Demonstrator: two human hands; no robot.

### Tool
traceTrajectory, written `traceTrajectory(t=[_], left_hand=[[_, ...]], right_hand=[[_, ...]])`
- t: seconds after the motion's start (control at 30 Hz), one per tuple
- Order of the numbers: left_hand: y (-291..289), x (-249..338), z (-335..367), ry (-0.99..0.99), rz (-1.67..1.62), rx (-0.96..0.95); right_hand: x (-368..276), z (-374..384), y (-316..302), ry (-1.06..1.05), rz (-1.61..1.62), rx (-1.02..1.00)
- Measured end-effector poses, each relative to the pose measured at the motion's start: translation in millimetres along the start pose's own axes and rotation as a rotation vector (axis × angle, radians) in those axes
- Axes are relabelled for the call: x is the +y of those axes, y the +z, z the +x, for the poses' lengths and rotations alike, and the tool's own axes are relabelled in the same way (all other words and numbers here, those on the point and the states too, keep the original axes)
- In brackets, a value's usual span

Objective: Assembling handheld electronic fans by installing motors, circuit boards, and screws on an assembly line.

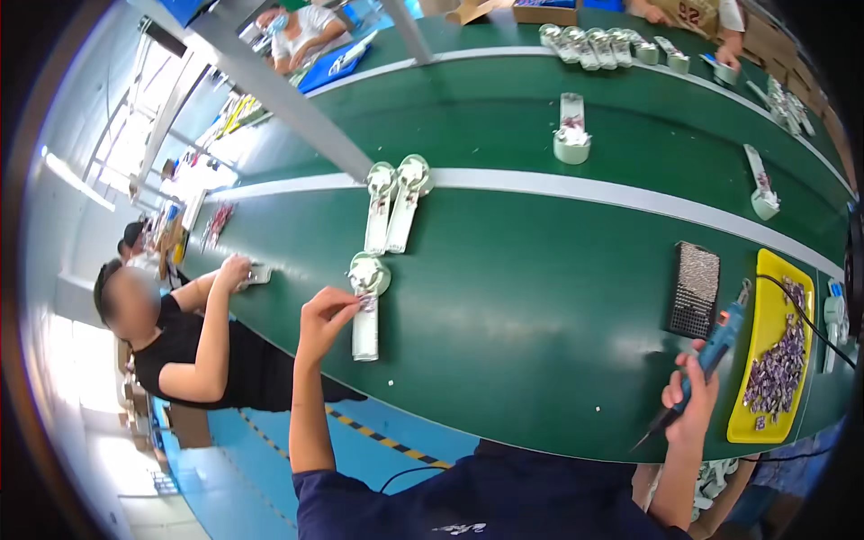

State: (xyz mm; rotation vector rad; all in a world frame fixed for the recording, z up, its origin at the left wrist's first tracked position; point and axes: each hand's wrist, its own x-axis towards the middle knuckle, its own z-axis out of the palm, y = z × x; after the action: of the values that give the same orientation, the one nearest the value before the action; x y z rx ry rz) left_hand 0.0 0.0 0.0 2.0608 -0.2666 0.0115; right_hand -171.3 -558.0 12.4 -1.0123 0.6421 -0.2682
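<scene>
Your left hand (328, 319) covers the middle of the pale casing (365, 337) in front of you; thumb and fingertip come close together over it, but whether they grip anything is too small to tell. Your right hand (691, 396) is wrapped around a blue electric screwdriver (720, 337), hiding part of its body, with the thin tip pointing down toward the bench edge. Your hands are well apart. At the far right, another casing (835, 319) is hard to make out near the rim, and the person at the top right (697, 18) is cut off by the upper edge.

The casing lies on the green bench (504, 315), its round end away from you, with two casings (392, 205) side by side just beyond. A pale rail (576, 186) crosses behind them. To your left, a person in black (202, 351) holds a small pale piece (258, 274); the floor (360, 441) is blue with a striped line.

The black tray (691, 319) holds small silvery pieces, bare toward its near end. Beside it, the yellow tray (765, 324) holds a heap of small purple parts (776, 373), and a black cable (823, 337) crosses its far end.
</scene>
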Motion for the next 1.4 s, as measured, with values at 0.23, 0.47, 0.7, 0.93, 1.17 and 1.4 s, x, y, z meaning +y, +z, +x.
traceTrajectory(t=[0.23,0.47,0.7,0.93,1.17,1.4], left_hand=[[-19.0,29.1,9.6,0.053,0.357,-0.025],[39.7,80.7,147.1,0.407,0.752,-0.044],[17.5,27.4,224.1,0.222,0.595,-0.266],[119.9,87.6,192.0,0.313,0.278,-0.293],[191.0,136.4,87.9,0.327,0.124,-0.262],[227.8,147.0,37.6,0.239,-0.067,-0.338]], right_hand=[[28.0,8.3,6.1,-0.010,0.063,0.061],[23.7,-16.6,-10.4,-0.009,0.116,0.080],[-87.5,5.0,-62.7,-0.314,-0.399,0.180],[-147.0,120.4,-169.8,-0.568,-0.974,0.400],[-149.0,197.1,-143.9,-0.404,-1.482,0.497],[-136.9,179.7,-132.5,-0.362,-1.503,0.571]])
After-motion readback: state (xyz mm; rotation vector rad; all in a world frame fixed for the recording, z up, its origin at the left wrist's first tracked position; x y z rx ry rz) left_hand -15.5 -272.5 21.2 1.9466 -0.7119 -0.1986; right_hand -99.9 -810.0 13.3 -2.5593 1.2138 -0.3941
